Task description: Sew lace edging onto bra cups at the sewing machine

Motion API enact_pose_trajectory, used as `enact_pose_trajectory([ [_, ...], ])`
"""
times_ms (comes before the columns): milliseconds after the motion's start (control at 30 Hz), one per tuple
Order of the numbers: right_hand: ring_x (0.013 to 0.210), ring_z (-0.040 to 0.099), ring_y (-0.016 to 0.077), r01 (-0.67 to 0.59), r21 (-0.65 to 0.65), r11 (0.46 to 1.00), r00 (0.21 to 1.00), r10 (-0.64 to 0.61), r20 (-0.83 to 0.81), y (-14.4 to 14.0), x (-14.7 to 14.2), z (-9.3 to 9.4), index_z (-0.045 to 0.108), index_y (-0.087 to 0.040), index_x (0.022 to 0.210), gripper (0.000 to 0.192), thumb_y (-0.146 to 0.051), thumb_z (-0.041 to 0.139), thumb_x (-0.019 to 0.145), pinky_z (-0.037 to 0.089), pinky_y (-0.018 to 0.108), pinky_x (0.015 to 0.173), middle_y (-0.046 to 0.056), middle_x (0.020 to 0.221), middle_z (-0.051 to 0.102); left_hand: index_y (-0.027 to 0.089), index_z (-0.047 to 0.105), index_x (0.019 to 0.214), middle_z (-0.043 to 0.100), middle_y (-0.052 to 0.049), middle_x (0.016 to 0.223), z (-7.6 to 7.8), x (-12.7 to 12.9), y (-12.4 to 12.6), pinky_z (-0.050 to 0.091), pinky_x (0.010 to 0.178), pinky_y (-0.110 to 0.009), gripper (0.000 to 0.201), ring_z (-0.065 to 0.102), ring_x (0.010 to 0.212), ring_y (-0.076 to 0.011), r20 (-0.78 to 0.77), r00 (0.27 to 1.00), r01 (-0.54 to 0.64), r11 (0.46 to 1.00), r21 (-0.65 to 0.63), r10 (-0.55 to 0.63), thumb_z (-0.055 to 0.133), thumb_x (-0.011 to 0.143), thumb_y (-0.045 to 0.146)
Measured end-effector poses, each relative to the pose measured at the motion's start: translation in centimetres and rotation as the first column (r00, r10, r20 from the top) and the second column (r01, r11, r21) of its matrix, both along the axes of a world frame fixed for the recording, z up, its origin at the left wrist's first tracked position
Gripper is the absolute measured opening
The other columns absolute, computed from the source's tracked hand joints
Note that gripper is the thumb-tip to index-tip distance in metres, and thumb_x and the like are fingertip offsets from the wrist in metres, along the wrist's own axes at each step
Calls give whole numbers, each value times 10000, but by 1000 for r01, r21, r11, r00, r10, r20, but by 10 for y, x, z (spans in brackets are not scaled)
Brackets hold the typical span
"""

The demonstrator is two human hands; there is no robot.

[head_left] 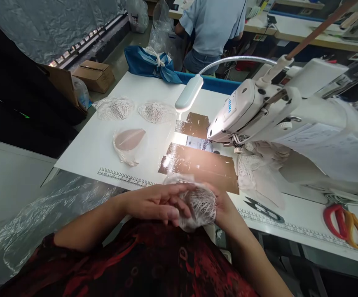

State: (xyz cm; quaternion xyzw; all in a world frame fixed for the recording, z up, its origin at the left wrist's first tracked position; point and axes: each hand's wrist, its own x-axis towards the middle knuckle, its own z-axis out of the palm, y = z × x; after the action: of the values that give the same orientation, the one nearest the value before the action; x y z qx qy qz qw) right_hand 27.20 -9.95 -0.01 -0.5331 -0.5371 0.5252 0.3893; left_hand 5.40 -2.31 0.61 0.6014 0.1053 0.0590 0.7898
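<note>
A white lace bra cup is held close to my body at the table's front edge. My right hand grips it from its right side and from behind, with most of the fingers hidden by the lace. Across its left side lies my left hand, its fingers apart and touching the lace. Further left on the table are two lace cups, a left one and a right one, and a beige cup edged with lace.
A white sewing machine with a lamp stands at the right. Brown tape sheets flank its needle plate. Thread snips, red-and-yellow-handled scissors and more lace pieces lie nearby. A co-worker sits beyond the table.
</note>
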Motion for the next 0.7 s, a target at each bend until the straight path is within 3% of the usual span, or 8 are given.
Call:
enact_pose_trajectory([
  [67,697,617,173,-140,-137,981,982,119,-147,-3,-3,-5,657,-188,833,193,-327,737,726,507,275,617,12,767,672,270,214,1506,635,-96,1073,3,2,-1,499,630,-242,821,616,743,-134,-66,988,-125,977,170,138,652,834,446],
  [167,704,626,178,-253,-182,950,938,196,-285,-7,-5,-9,695,-195,864,233,-366,756,719,525,292,650,4,748,669,270,261,1499,581,-102,1182,-2,7,7,510,740,-285,934,594,895,-176,-125,934,-250,861,443,336,764,727,422],
  [267,703,617,168,-191,-144,971,935,135,-327,-9,-7,-10,696,-212,899,268,-403,756,721,515,278,643,-2,740,652,223,365,1454,574,-120,1232,-11,12,15,499,865,-340,883,578,1049,-235,-105,970,-180,940,290,218,789,698,390],
  [333,643,589,147,-59,-140,988,949,12,-314,-10,-7,-11,669,-222,1015,367,-417,761,718,492,254,583,-17,692,618,176,505,1339,640,-107,1091,-15,15,18,516,797,-313,658,624,929,-209,-108,984,-130,988,83,139,743,759,374],
  [400,543,530,118,90,-143,986,955,-126,-268,-10,-6,-13,581,-231,1196,515,-425,738,745,446,228,508,-44,635,572,133,623,1143,661,-82,933,-18,16,18,515,711,-276,421,631,800,-179,-123,985,-131,991,-41,125,698,806,374],
  [500,502,490,109,231,-76,970,959,-240,-152,-9,0,-16,525,-245,1252,522,-429,689,792,412,221,483,-55,625,557,111,666,890,627,-61,849,-19,16,17,488,671,-239,277,599,771,-164,-122,978,-169,985,24,171,695,804,372],
  [600,660,585,151,185,46,982,983,-184,-26,-7,9,-17,652,-239,965,284,-490,608,839,466,253,605,0,743,632,116,652,858,601,-45,829,-19,16,17,465,658,-225,258,571,756,-150,-122,971,-196,977,77,205,684,808,368],
  [700,747,605,186,62,78,995,998,-60,-36,-5,16,-16,659,-229,932,477,-656,460,854,475,279,658,35,861,660,122,629,934,583,-17,763,-19,16,16,443,619,-211,246,547,676,-120,-134,972,-196,981,3,194,640,846,352],
])
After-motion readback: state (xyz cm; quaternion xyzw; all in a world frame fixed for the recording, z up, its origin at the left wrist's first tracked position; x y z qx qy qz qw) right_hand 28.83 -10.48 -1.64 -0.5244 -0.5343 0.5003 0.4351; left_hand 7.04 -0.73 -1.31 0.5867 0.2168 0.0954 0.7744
